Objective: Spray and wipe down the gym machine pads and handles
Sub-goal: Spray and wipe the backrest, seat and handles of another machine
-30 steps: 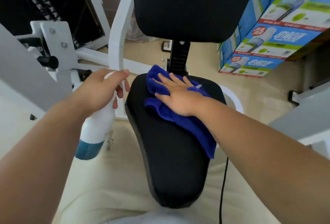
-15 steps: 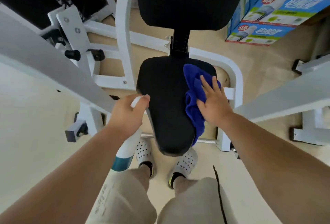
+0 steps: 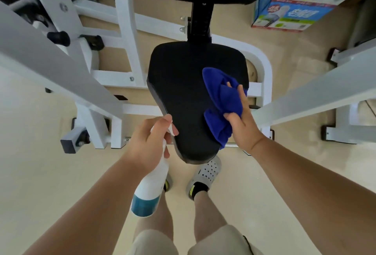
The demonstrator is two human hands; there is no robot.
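Our right hand (image 3: 243, 126) has the blue cloth (image 3: 221, 100) bunched up tight on the seat pad's (image 3: 183, 92) right edge; left hand (image 3: 150, 142) is wrapped around the spray bottle (image 3: 151, 191). We'd flatten the cloth and sweep the whole pad, sides too.
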